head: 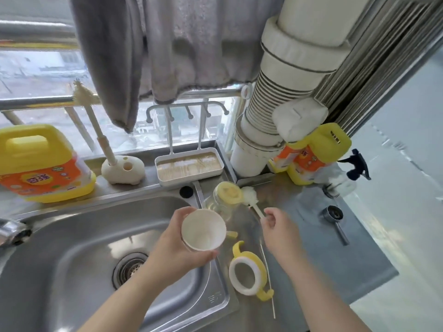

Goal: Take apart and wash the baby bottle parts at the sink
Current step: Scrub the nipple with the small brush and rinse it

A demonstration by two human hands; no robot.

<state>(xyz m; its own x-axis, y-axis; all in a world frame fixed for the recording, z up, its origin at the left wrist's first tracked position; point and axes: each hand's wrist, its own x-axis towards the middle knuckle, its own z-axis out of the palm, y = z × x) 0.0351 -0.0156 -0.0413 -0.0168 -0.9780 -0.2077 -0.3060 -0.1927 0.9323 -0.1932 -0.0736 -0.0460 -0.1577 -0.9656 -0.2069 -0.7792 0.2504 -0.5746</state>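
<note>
Bottle (221, 202) lying on the worktop by the sink's (72, 236) back right corner. Left hand (177, 245) wrapped round a white cup (203, 230) over the basin's right edge. Right hand (275, 226) pinching the brush (251, 200) handle. Yellow collar (248, 271) near the worktop's front edge.

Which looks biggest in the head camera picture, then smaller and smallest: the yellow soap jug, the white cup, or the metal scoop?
1. Yellow soap jug
2. White cup, though it sits nearer the camera, which makes it look bigger
3. Metal scoop
</note>
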